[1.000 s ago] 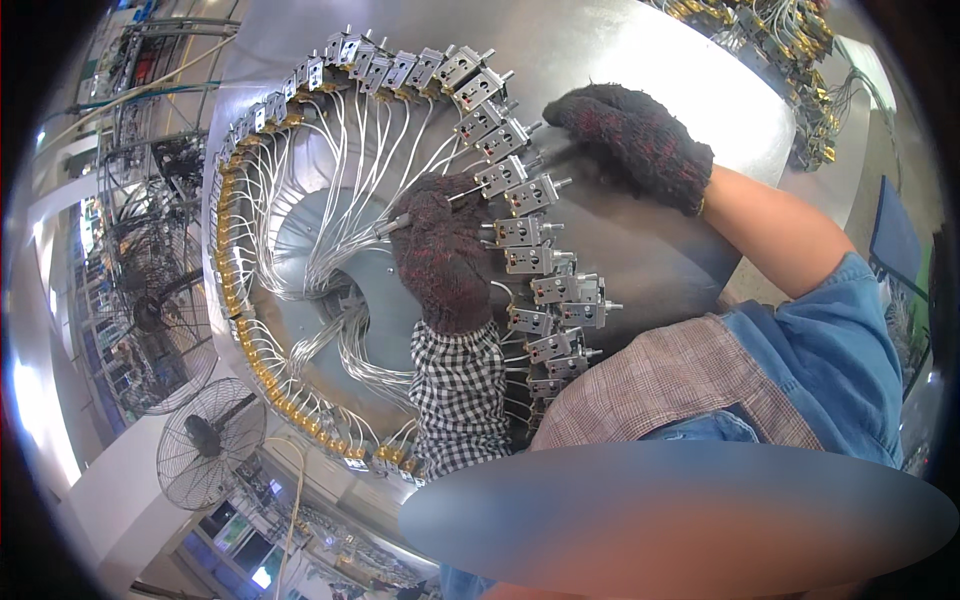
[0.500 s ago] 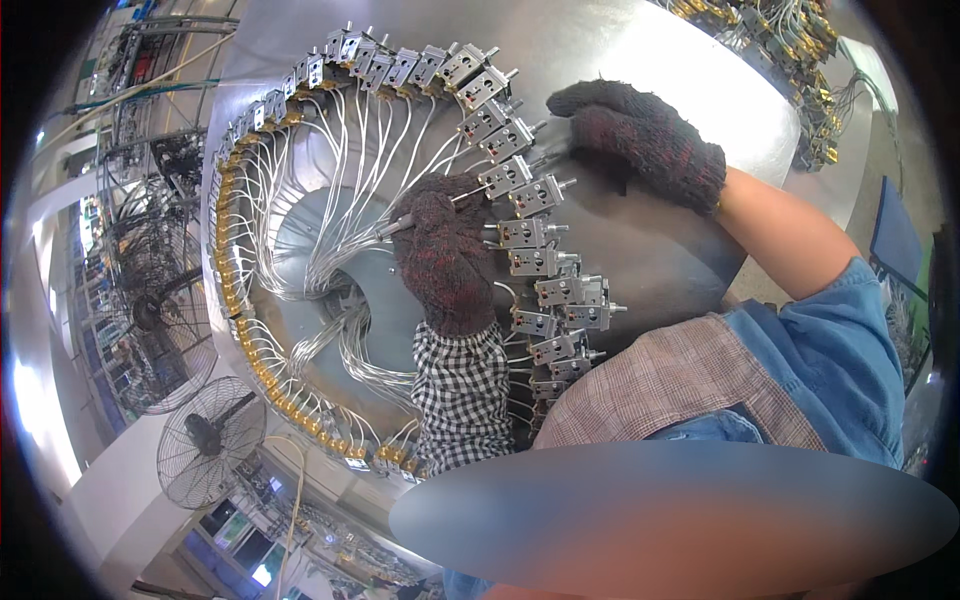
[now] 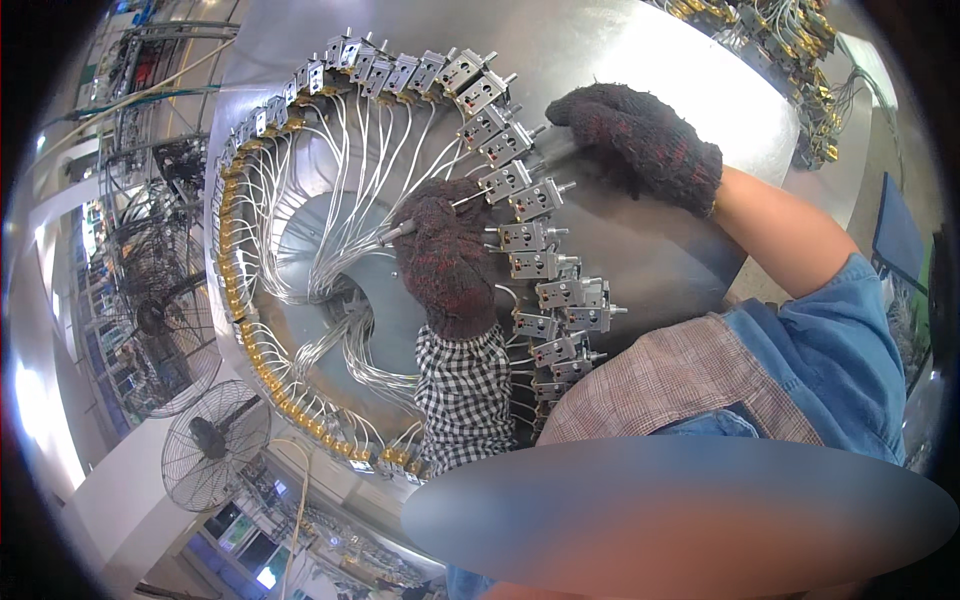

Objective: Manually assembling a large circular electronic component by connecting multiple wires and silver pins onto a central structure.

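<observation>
My left hand [image 3: 447, 255], in a dark knitted glove, is closed over a slim metal rod [image 3: 400, 232]. The rod's thick grey end sticks out on the left, and its thin end points at a silver box-shaped control unit [image 3: 506, 181]. My right hand [image 3: 632, 140], gloved alike, is bent with fingers together beside the shafts of the upper right units. A blurred grey piece [image 3: 556, 156] shows under its fingertips; its kind cannot be made out. Several silver units with short shafts line the ring's right and top, with white wires [image 3: 345, 160] running toward the centre.
Brass-coloured fittings [image 3: 226, 240] line the left rim of the round metal table [image 3: 690, 250]. More brass parts and wires [image 3: 800, 70] hang at the upper right. A standing fan [image 3: 210, 438] is at the lower left, and a blue panel [image 3: 898, 230] at the far right.
My right hand's fingers have curled down slightly near the shafts. My left hand keeps its hold on the rod, almost in the same place.
</observation>
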{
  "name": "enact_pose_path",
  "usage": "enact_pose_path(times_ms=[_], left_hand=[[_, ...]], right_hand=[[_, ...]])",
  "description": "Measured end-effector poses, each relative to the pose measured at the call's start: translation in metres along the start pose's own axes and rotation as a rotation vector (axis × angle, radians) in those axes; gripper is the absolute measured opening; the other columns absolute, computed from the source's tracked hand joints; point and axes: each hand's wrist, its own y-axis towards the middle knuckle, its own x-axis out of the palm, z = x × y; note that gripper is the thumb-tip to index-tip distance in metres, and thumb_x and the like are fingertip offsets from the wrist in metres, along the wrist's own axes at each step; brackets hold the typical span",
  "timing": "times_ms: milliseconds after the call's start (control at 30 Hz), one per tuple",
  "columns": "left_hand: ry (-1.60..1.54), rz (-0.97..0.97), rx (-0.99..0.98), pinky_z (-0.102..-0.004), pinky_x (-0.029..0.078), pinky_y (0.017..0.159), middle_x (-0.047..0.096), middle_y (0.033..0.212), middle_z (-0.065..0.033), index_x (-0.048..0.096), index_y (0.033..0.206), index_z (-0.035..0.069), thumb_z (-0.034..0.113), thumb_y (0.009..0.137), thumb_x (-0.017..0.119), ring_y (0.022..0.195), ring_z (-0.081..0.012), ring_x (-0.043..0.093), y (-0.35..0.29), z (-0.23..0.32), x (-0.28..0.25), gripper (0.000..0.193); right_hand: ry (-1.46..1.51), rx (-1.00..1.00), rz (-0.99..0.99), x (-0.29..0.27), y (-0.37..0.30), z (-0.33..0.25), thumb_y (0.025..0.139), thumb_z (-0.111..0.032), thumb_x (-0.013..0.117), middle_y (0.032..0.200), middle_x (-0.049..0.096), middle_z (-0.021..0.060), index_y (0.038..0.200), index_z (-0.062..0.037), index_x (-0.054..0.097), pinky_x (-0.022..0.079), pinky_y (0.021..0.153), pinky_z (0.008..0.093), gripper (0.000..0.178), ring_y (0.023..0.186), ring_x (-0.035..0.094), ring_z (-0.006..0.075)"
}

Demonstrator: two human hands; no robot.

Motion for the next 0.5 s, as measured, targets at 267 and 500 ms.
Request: enact_pose_path(times_ms=[267, 500], left_hand=[[0.051, 0.005, -0.004, -0.0386, 0.052, 0.074, 0.056, 0.092, -0.0153, 0.051, 0.096, -0.004, 0.016, 0.088, 0.05, 0.085, -0.0268, 0.058, 0.0, 0.002, 0.004, 0.021], [0.032, 0.054, -0.006, -0.0387, 0.052, 0.073, 0.056, 0.093, -0.0154, 0.051, 0.097, -0.004, 0.016, 0.088, 0.05, 0.087, -0.0269, 0.058, -0.001, 0.0, 0.003, 0.021]], right_hand=[[-0.43, -0.399, -0.059, -0.021, 0.012, 0.024, 0.088, -0.022, 0.053, 0.09, 0.063, 0.0092, 0.113, -0.0043, 0.052, 0.049, 0.057, 0.0236, 0.031, 0.076, 0.063, 0.0148], [0.159, -0.009, -0.154, -0.005, -0.003, 0.0, 0.089, -0.024, 0.051, 0.101, 0.062, 0.0075, 0.114, -0.0025, 0.053, 0.049, 0.064, 0.0222, 0.034, 0.09, 0.062, 0.0169]])
